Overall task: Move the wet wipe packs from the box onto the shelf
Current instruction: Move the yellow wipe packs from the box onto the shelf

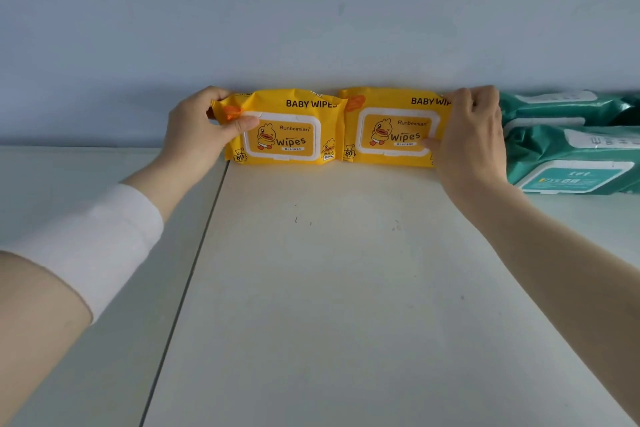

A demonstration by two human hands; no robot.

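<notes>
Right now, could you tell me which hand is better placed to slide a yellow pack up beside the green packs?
Probably the right hand: it grips the right yellow pack, which stands next to the green packs. The left hand holds the left yellow pack, farther away.

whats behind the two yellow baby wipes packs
The pale wall rises behind the left yellow pack and right yellow pack, both upright. Anything directly behind them is hidden.
</notes>
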